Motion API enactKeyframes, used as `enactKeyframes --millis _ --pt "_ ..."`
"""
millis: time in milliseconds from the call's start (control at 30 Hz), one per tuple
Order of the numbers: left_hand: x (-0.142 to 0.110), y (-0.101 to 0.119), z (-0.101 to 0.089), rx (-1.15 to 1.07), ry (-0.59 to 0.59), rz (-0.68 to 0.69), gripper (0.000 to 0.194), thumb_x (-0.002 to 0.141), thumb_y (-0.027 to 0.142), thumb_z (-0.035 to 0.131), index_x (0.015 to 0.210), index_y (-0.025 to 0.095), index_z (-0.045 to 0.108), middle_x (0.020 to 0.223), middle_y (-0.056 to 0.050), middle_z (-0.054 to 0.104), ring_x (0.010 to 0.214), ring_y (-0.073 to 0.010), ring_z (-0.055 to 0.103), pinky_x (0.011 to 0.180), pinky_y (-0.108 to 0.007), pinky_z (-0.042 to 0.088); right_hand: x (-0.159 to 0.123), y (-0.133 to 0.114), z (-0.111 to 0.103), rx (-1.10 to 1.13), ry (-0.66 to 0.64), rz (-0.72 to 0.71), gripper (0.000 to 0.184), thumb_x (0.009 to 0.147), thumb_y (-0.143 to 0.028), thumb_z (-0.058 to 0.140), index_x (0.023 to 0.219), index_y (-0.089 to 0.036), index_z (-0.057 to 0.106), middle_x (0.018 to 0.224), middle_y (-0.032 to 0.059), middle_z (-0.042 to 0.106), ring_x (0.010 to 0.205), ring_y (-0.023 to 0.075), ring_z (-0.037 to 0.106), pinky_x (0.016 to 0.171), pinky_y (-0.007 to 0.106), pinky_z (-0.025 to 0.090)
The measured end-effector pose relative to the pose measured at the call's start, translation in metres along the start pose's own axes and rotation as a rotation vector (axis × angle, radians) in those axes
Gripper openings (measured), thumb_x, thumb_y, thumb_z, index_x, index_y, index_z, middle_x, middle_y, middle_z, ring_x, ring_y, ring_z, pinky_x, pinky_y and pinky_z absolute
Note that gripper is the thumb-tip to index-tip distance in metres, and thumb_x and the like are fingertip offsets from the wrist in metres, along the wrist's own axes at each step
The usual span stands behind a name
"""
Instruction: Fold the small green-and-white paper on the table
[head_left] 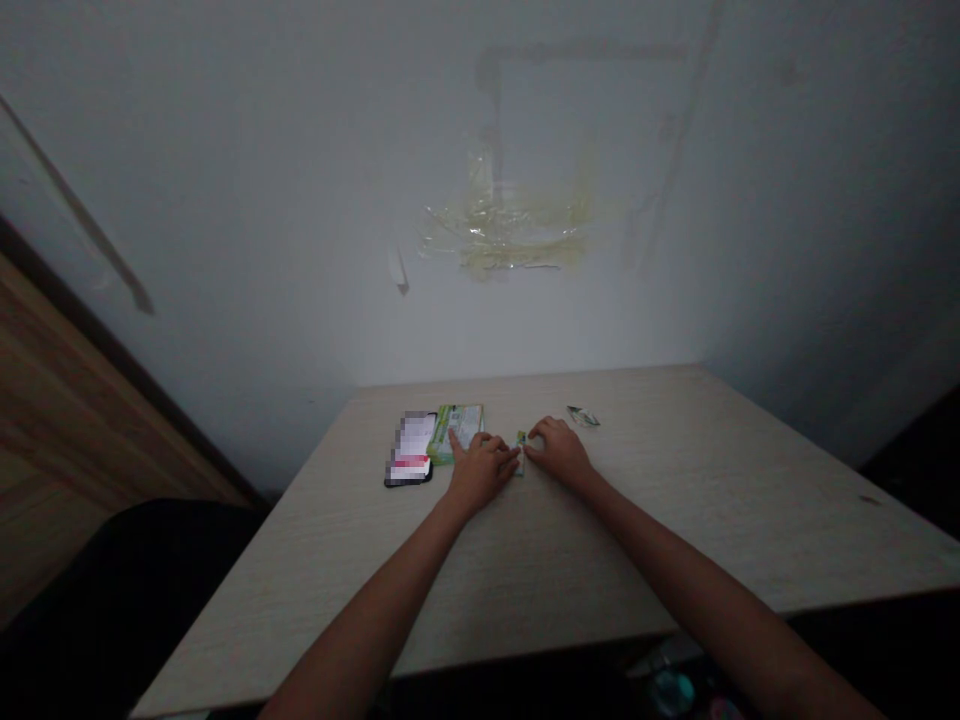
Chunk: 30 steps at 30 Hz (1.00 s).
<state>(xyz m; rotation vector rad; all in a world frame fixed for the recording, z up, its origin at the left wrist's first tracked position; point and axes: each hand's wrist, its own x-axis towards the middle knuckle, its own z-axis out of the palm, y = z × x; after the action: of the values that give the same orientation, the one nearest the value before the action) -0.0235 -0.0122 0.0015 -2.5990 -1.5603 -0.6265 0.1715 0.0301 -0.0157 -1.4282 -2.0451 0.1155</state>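
Observation:
A small, narrow piece of folded printed paper, green and white, lies on the table between my two hands. My left hand has its thumb and near fingers closed at the paper's left side, while an outer finger reaches out over a stack of green-and-white printed sheets. From the right, my right hand has its bent fingertips and thumb against the paper's other edge. My fingers hide part of the folded paper. Beyond my right hand sits another small folded paper, diamond-like in outline.
A phone with a lit screen lies left of the stack, touching or almost touching it. Behind the pale wooden table rises a wall with peeling clear tape. Something dark stands at the left.

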Motion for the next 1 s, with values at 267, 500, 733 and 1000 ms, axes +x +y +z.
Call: enactKeyframes --millis 267,500,733,1000 --pt "-0.0002 -0.0004 -0.0004 0.008 -0.012 -0.001 0.028 0.094 0.04 0.052 0.119 0.044 0.065 0.11 -0.001 0.068 0.118 -0.0289 0.048 0.103 -0.082 -0.006 -0.0011 0.0018 -0.0006 0.038 -0.028 0.023 0.023 0.076 -0.036 0.072 0.094 -0.021 0.069 0.103 0.0079 0.064 0.103 0.0234 0.056 0.094 0.034 0.042" --pt "-0.0003 -0.0008 -0.0009 0.018 -0.026 -0.003 0.029 0.095 0.041 0.05 0.12 0.044 0.064 0.112 0.0 0.068 0.118 -0.0293 0.048 0.101 -0.084 -0.003 -0.0028 0.002 -0.0013 0.045 -0.061 0.023 0.031 0.073 -0.035 0.075 0.1 -0.02 0.068 0.107 0.0088 0.063 0.106 0.0242 0.054 0.096 0.035 0.042" --pt "0.0001 -0.0009 -0.0017 0.035 -0.047 -0.015 0.029 0.096 0.043 0.048 0.12 0.044 0.064 0.114 0.0 0.067 0.119 -0.029 0.047 0.102 -0.084 -0.002 -0.0052 0.0012 -0.0042 0.051 -0.103 0.011 0.039 0.073 -0.038 0.074 0.106 -0.018 0.067 0.111 0.0094 0.061 0.109 0.0245 0.053 0.099 0.036 0.041" --pt "0.0004 -0.0009 -0.0008 0.051 -0.06 -0.024 0.029 0.096 0.043 0.049 0.121 0.045 0.063 0.116 0.0 0.066 0.119 -0.0283 0.047 0.102 -0.083 -0.002 -0.0094 0.0002 -0.0079 0.079 -0.123 -0.022 0.047 0.07 -0.041 0.077 0.109 -0.016 0.065 0.114 0.0109 0.061 0.112 0.0253 0.052 0.101 0.037 0.04"
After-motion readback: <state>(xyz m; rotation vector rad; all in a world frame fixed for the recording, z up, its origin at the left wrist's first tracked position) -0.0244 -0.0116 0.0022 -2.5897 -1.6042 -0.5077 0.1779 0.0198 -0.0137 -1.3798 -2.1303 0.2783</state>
